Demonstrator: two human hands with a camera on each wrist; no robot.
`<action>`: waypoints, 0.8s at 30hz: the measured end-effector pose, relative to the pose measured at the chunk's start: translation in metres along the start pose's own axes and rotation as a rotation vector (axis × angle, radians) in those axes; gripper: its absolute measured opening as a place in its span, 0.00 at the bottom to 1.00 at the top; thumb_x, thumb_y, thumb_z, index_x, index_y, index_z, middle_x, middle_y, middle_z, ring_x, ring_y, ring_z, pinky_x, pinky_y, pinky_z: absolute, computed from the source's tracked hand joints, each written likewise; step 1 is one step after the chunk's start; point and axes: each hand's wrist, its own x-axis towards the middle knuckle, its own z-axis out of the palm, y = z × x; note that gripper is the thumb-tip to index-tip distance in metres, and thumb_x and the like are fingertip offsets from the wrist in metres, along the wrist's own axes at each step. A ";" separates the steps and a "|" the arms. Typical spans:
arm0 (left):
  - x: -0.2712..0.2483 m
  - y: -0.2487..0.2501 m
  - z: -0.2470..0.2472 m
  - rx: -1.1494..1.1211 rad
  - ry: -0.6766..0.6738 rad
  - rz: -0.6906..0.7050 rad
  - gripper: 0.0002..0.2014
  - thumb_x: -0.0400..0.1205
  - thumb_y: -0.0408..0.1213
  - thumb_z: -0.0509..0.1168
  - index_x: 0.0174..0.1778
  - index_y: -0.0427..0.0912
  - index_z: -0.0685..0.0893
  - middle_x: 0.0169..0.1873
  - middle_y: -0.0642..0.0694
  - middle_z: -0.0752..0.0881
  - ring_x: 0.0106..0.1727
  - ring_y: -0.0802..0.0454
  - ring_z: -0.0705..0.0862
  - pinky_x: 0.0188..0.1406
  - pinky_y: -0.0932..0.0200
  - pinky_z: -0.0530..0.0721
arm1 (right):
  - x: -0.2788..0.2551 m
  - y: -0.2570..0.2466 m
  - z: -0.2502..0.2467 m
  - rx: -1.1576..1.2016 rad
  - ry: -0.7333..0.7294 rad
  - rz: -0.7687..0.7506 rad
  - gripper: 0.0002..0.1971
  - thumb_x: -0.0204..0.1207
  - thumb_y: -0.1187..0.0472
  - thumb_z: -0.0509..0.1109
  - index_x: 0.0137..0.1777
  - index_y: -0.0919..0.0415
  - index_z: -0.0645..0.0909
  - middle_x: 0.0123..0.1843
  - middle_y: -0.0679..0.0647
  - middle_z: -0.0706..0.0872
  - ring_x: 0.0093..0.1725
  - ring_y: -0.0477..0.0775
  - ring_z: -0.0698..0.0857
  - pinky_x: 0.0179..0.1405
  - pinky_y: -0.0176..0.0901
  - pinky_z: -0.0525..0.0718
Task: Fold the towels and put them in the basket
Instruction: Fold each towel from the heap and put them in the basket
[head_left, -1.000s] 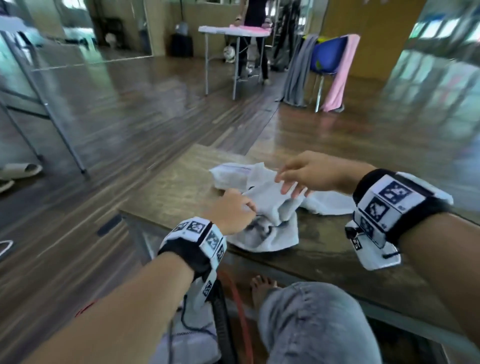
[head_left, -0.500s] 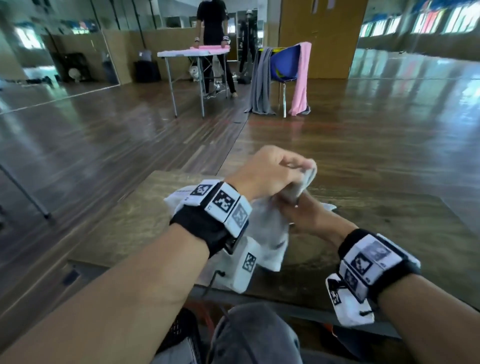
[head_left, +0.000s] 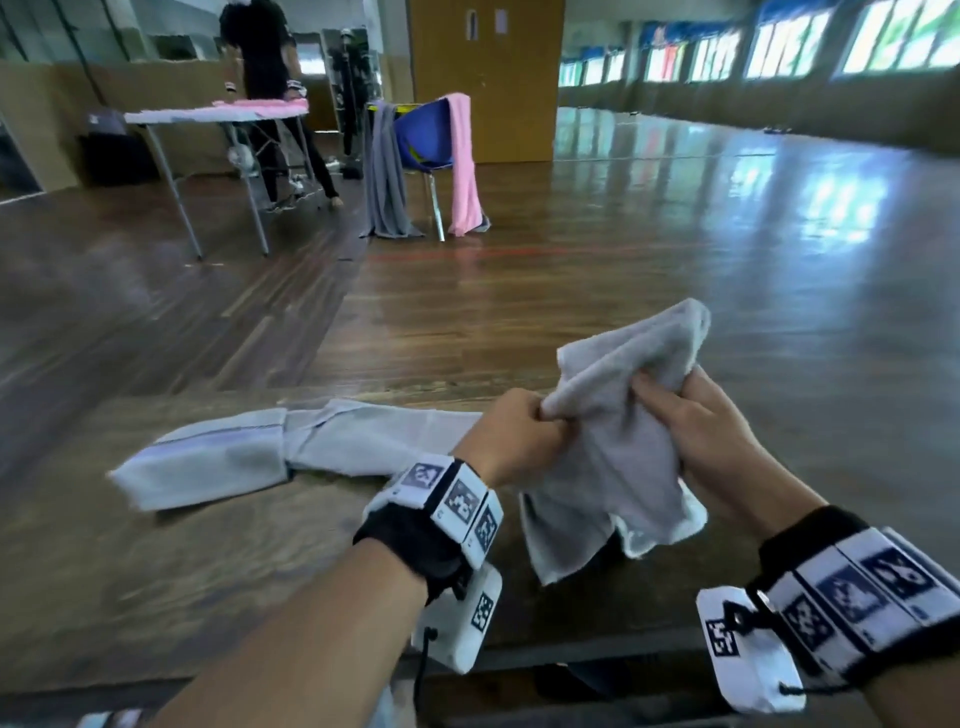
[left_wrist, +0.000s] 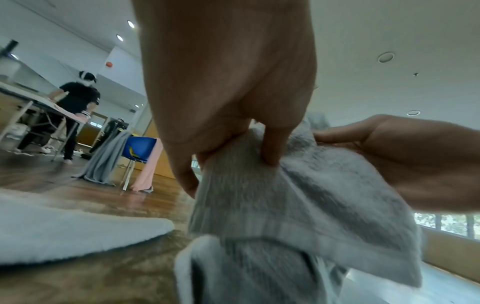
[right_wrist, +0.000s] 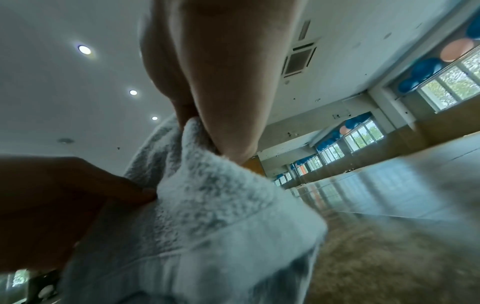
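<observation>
A crumpled grey towel (head_left: 618, 441) hangs above the wooden table (head_left: 156, 597), held by both hands. My left hand (head_left: 519, 431) pinches its left upper edge, knuckles up. My right hand (head_left: 691, 421) grips the right side, fingers curled into the cloth. In the left wrist view the left hand (left_wrist: 233, 148) pinches the grey towel (left_wrist: 298, 205). The right wrist view shows the right hand (right_wrist: 207, 131) pinching the grey towel (right_wrist: 202, 216). A second white towel (head_left: 270, 452) lies stretched out flat on the table to the left. No basket is in view.
Beyond the table's far edge is open wooden floor. A blue chair (head_left: 426, 135) draped with grey and pink cloths stands far back. A person (head_left: 265, 52) works at a folding table (head_left: 208, 114) at the far left.
Both hands have lifted the grey towel off the table and moved right with it. The hands have uncrossed and now hold it side by side. The white towel stays on the table.
</observation>
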 end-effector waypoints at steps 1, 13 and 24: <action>0.004 0.000 0.008 -0.019 0.047 -0.003 0.19 0.81 0.41 0.65 0.22 0.44 0.78 0.19 0.56 0.76 0.24 0.60 0.74 0.26 0.59 0.72 | 0.002 0.002 -0.007 -0.088 0.049 0.023 0.20 0.83 0.56 0.73 0.70 0.62 0.74 0.60 0.60 0.88 0.51 0.45 0.91 0.41 0.36 0.89; 0.023 0.030 0.052 -0.150 -0.160 -0.097 0.21 0.75 0.42 0.73 0.62 0.39 0.82 0.59 0.41 0.87 0.62 0.44 0.85 0.66 0.45 0.82 | -0.016 0.044 -0.022 -0.555 -0.069 0.035 0.09 0.76 0.61 0.76 0.49 0.51 0.78 0.41 0.44 0.87 0.38 0.41 0.86 0.31 0.24 0.77; 0.023 0.031 0.042 0.309 -0.041 0.007 0.03 0.76 0.32 0.68 0.39 0.38 0.82 0.37 0.40 0.87 0.44 0.38 0.87 0.35 0.52 0.81 | 0.005 0.036 -0.034 0.075 0.171 0.108 0.08 0.83 0.67 0.67 0.55 0.54 0.84 0.42 0.54 0.92 0.41 0.55 0.88 0.40 0.55 0.87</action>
